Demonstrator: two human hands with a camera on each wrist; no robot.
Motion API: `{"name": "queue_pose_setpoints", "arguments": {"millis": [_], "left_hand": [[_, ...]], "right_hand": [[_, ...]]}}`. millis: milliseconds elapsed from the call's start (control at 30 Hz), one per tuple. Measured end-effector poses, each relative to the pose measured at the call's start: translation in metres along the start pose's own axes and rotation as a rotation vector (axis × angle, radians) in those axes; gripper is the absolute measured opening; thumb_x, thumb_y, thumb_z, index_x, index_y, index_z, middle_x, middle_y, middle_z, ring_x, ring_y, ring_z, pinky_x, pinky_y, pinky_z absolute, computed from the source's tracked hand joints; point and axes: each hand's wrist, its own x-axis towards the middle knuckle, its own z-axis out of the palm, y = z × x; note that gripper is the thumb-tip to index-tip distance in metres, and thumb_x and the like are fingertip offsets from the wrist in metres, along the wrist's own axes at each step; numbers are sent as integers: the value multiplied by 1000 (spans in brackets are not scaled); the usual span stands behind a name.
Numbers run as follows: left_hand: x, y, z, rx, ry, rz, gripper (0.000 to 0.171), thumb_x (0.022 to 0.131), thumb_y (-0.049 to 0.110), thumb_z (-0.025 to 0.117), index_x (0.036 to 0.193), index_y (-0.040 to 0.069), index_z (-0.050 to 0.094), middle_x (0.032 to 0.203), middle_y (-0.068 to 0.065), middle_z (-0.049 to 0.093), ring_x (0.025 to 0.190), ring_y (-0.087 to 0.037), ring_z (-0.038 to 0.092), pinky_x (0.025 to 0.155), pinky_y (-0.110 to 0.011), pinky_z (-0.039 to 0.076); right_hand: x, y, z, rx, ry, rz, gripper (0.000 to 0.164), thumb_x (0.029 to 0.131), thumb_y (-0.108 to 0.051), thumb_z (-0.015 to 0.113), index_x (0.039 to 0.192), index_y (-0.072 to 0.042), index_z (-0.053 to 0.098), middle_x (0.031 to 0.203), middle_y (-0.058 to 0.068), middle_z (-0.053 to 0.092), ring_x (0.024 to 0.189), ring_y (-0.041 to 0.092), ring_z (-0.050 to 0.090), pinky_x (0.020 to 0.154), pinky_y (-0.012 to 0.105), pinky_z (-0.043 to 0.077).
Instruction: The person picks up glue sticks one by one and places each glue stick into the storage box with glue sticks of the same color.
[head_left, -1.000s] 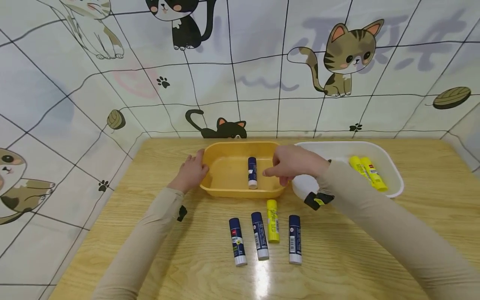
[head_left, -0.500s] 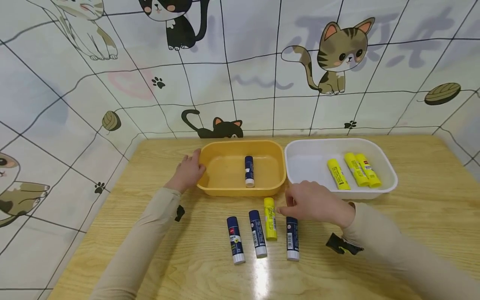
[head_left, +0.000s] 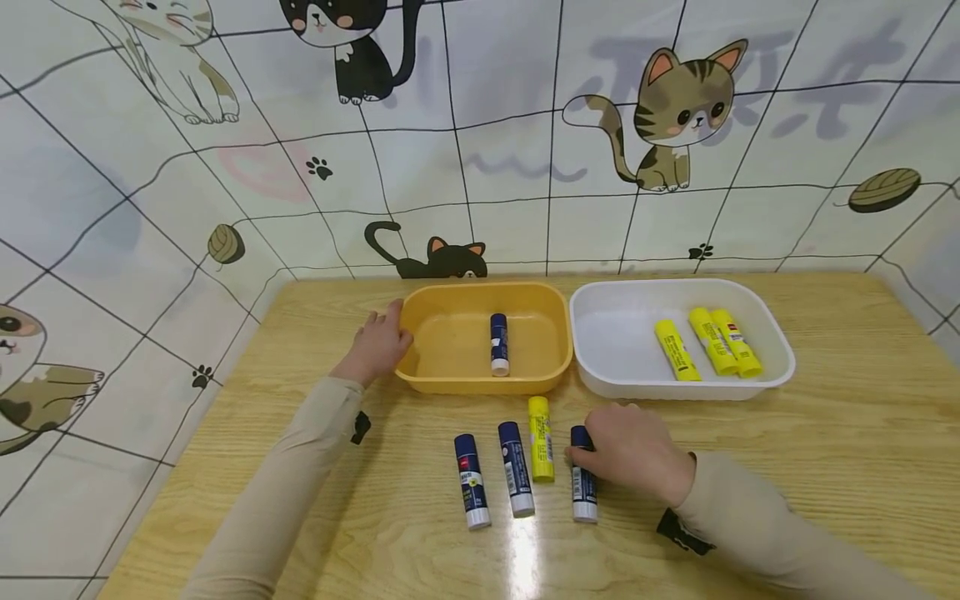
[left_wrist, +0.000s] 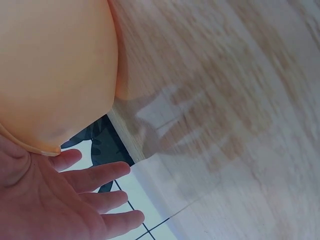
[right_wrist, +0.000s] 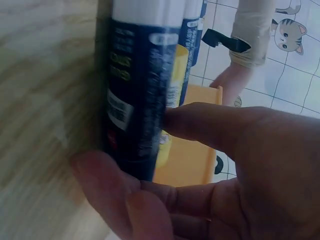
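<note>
My right hand (head_left: 633,450) pinches a navy glue stick (head_left: 585,498) lying on the table, thumb on one side and fingers on the other. In the right wrist view this glue stick (right_wrist: 137,95) fills the space between thumb and fingertips. My left hand (head_left: 375,343) touches the left rim of the orange-yellow tray (head_left: 480,386), its fingers (left_wrist: 102,177) straight and spread outside the wall. To the left of the pinched stick lie a yellow glue stick (head_left: 541,440) and two more navy ones, a middle stick (head_left: 517,468) and a left stick (head_left: 472,482).
Inside the orange-yellow tray lies one navy glue stick (head_left: 499,344). The white tray (head_left: 660,389) beside it holds three yellow glue sticks, one being the leftmost stick (head_left: 677,350). Behind the wooden table (head_left: 360,517) stands a cat-printed wall covering (head_left: 517,167).
A yellow glue stick now lies in the white tray beside the other two. My right hand came from over the trays down to the rightmost navy glue stick and took hold of it.
</note>
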Motion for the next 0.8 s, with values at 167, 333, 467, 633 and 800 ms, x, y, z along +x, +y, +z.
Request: {"name": "queue_pose_setpoints", "arguments": {"millis": [167,333,467,633,800], "left_hand": [[-2,2,-1,-11,-7,-6,57,97,15,40,147,-3,20,139,-36,40,135,-54,22,105,-66,20],[-2,1,-1,-7,-10,-11,57,97,15,40,147,-3,19,139,-35,40,135,-54,22,105,-66,20],[-1,0,0,-8,-7,-14,57,97,15,39,147,-3,20,139,-35,41,135,-54,22,105,-65,20],[-1,0,0,-6,-6,-9,57,97,16,39,147,-4,20,138,-35,41,134,-54,22,105,-66,20],[-2,1,-1,-8,-2,-5,57,97,15,39,147,-4,20,138,-35,42,134,-55,23,104,-66,21]], "right_hand": [[3,-2,2,27,-16,14,39,86,-35,70,61,-11,51,54,1,48,45,12,43,43,24,30],[4,-2,3,36,-8,2,39,85,-35,71,62,-11,51,54,1,47,45,12,43,43,24,28],[4,1,3,66,-13,-4,35,84,-35,72,67,-12,52,57,1,48,48,13,44,45,25,29],[5,4,3,94,-3,-8,30,83,-34,72,74,-11,54,60,1,49,50,13,46,47,27,32],[6,5,1,103,33,-20,27,84,-32,71,79,-10,56,62,0,49,52,14,47,47,27,36]]}}
